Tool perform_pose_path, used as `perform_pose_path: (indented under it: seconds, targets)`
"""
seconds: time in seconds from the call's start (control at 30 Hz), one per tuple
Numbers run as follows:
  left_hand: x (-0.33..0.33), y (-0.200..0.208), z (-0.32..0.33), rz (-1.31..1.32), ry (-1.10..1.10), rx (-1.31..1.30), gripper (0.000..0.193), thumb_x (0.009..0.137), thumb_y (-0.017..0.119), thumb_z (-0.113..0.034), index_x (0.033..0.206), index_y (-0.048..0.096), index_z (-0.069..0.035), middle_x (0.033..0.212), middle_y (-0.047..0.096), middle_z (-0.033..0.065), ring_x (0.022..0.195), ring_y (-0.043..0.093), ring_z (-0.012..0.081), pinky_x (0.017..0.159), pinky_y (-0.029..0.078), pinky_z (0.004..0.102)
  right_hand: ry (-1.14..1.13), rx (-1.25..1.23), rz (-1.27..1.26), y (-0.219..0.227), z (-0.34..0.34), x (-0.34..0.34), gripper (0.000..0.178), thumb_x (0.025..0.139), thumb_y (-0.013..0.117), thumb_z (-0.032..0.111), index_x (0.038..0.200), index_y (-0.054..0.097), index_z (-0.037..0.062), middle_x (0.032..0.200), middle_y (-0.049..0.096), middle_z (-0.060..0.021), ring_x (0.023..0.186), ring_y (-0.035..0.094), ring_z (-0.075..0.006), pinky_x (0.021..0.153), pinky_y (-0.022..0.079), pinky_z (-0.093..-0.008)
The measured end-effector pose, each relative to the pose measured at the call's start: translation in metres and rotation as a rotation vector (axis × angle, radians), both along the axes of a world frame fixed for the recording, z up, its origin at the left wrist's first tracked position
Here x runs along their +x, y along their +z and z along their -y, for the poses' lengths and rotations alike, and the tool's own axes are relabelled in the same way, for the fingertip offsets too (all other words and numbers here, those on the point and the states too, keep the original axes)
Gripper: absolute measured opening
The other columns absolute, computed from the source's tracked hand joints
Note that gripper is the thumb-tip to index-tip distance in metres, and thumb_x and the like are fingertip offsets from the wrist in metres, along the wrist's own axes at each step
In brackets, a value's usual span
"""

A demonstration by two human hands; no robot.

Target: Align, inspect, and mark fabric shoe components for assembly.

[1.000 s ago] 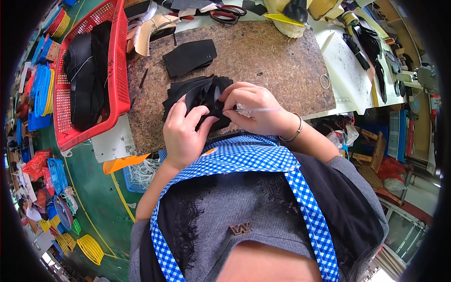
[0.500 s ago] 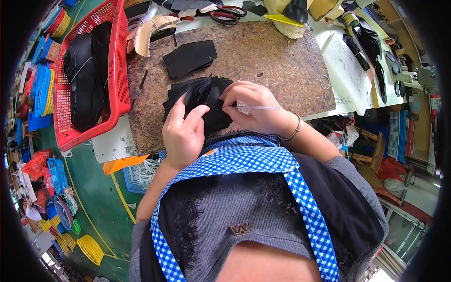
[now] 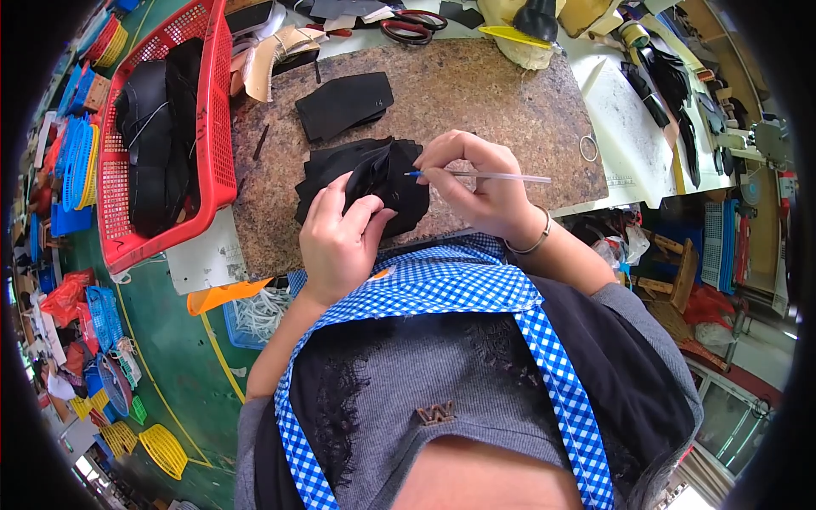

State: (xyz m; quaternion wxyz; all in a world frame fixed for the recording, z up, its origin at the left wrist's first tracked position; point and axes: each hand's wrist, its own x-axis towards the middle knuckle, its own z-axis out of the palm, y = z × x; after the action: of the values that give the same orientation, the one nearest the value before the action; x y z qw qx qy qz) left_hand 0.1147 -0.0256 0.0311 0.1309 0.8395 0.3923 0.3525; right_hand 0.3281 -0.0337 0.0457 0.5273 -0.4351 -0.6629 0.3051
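Left hand: fingers narrow, holding raised layers of the black pile on the board. Right hand: pinching a pen, tip at the pile. Pile apparently part leafed through — count done or left cannot be told; second stack untouched.

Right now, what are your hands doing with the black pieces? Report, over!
Left hand on black pieces, some layers raised. Right hand gripping thin pen, blue tip toward them. Left hand hiding part of the pieces.
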Motion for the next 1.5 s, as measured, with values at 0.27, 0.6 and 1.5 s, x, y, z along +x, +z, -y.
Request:
perform_pose_path:
  seconds: [0.27,0.6,1.5]
  targets:
    - [-0.01,-0.008,-0.004,0.137,0.063,-0.156,0.016,0.078,0.071,-0.003,0.093,0.064,-0.005,0.095,0.064,0.0165,0.077,0.064,0.0346,0.067,0.052,0.0403,0.135,-0.104,0.092,-0.002,0.003,0.006,0.01,0.081,0.066,-0.005,0.088,0.061,-0.0005,0.091,0.067,-0.0118,0.082,0.066,-0.0216,0.075,0.053,-0.0322]
    - [-0.002,0.002,0.0,-0.007,-0.019,0.02,0.029,0.076,0.073,-0.006,0.105,0.069,-0.007,0.112,0.06,0.0218,0.091,0.062,0.0369,0.078,0.053,0.0427,0.162,0.017,0.362,-0.006,-0.001,0.002,0.014,0.076,0.072,0.001,0.085,0.061,0.004,0.092,0.066,-0.0125,0.086,0.065,-0.0299,0.073,0.053,-0.0367]
    - [-0.004,0.003,0.002,-0.018,-0.027,-0.008,0.033,0.077,0.074,-0.01,0.109,0.066,-0.008,0.116,0.059,0.0277,0.094,0.063,0.0405,0.081,0.054,0.0425,0.197,-0.004,0.381,-0.003,-0.005,0.001,0.013,0.077,0.072,0.003,0.086,0.062,0.0039,0.093,0.066,-0.0135,0.085,0.065,-0.0302,0.073,0.054,-0.0372]
